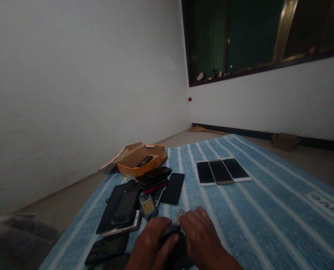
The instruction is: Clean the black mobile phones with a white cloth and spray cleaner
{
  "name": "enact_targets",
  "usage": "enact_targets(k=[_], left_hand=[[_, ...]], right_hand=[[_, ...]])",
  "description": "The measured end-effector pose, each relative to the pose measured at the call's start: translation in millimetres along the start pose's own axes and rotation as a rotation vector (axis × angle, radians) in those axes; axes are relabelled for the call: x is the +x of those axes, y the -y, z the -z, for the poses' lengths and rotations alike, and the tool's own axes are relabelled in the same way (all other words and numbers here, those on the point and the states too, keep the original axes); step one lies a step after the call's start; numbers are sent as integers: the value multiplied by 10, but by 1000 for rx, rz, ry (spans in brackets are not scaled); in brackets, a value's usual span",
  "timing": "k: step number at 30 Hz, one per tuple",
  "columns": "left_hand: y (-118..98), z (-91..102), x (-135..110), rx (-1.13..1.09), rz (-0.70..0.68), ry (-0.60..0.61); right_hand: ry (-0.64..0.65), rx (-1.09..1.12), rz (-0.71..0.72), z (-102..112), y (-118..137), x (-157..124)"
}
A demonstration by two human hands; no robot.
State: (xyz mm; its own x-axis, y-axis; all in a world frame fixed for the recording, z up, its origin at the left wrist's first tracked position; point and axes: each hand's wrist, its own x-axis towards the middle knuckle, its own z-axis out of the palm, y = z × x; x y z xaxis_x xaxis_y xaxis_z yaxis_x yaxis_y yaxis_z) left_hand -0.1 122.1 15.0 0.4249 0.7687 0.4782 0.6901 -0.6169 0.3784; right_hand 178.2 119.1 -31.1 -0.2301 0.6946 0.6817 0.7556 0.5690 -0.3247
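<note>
At the near edge of the blue striped cloth, my left hand (pixel 151 240) is closed around a dark object (pixel 168 230), possibly a phone, mostly covered by the fingers. Close beside it, my right hand (pixel 202 238) pinches a crumpled whitish cloth (pixel 179 217) against or near that object. A black item (pixel 179 251) lies beneath both hands, its kind unclear. Just beyond my left hand is a small keypad phone (pixel 147 205). To the left, a dark touchscreen phone (pixel 126 205) rests on a stack, with black keypad phones (pixel 107 247) nearer me.
An open orange box (pixel 141 163) holds a dark phone. In front of it are stacked phones (pixel 154 176) and a flat black phone (pixel 173 188). Three phones (pixel 221 171) lie side by side on the striped cloth (pixel 268 210). A wall (pixel 85 75) rises at left.
</note>
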Motion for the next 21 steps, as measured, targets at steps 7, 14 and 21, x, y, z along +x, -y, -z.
enact_targets(k=[7, 14, 21], left_hand=[[-77, -292, 1541, 61, 281, 235], [116, -971, 2286, 114, 447, 294], [270, -1137, 2415, 113, 462, 384]], right_hand=[[41, -61, -31, 52, 99, 24], [54, -110, -36, 21, 101, 10], [46, -126, -7, -1, 109, 19]])
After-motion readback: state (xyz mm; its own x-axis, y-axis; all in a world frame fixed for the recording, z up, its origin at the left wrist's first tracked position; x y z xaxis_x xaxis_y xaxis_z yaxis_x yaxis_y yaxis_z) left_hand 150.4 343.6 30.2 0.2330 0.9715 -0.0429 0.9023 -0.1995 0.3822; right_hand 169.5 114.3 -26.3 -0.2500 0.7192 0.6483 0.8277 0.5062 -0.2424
